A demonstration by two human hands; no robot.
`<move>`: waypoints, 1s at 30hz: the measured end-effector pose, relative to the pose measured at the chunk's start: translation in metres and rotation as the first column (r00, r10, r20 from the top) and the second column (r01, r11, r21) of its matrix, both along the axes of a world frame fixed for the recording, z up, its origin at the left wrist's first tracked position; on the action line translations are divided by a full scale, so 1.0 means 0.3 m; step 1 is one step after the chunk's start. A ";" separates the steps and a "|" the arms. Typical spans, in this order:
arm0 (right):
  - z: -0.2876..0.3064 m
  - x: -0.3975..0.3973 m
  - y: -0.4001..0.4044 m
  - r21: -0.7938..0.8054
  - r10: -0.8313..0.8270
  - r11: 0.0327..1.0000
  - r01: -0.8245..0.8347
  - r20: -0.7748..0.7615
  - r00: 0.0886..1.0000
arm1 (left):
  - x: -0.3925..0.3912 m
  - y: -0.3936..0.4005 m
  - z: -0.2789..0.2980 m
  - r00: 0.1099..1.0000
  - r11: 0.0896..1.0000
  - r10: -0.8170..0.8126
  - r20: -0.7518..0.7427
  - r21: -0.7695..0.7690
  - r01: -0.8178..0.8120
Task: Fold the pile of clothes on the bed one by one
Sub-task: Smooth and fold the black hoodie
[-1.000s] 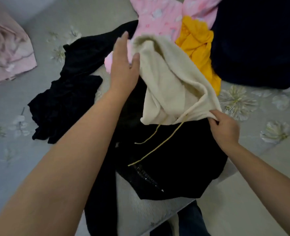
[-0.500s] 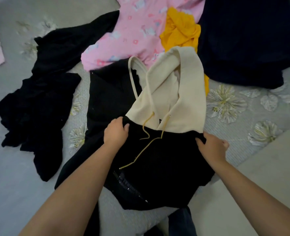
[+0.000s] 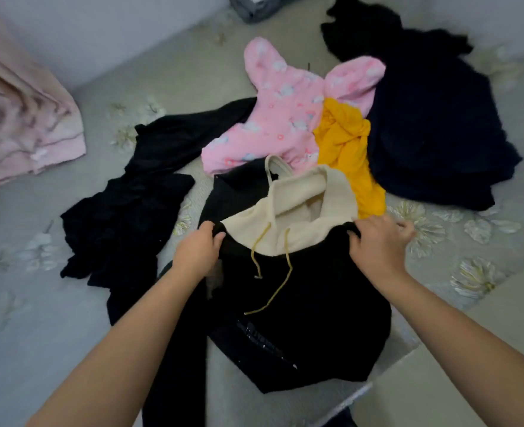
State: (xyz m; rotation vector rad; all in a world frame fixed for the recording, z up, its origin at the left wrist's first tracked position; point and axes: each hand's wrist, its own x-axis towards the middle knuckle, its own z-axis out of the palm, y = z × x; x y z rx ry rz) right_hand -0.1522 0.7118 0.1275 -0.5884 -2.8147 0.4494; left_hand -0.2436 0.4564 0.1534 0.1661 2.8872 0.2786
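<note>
Both hands shifted outward on black hoodie [image 3: 300, 318] shoulders, grip apparently pinching.

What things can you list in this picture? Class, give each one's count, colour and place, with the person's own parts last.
hoodie: one, black with cream hood, front centre of bed
pink garment: one, patterned, behind the hood
yellow garment: one, right of the pink one
dark pile: one, navy-black, far right
black garment: one, left of the hoodie
pink fabric: one, far left
bedsheet: one, grey, floral
left hand: grips the hoodie's left shoulder
right hand: grips its right shoulder
</note>
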 end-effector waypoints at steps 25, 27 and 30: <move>1.354 0.794 -0.877 0.451 0.420 0.892 0.009 -0.838 0.348 | 1.170 -0.965 1.356 0.162 0.998 -0.034 -0.986 -0.041 -0.040; 1.367 0.809 -0.924 0.451 0.431 0.892 -0.015 -0.842 0.325 | 1.211 -1.037 1.375 0.111 0.994 -0.068 -0.992 -0.077 -0.081; 1.363 0.803 -1.010 0.479 0.468 0.877 -0.045 -0.827 0.311 | 1.241 -1.140 1.353 0.061 0.985 -0.111 -0.992 -0.118 -0.126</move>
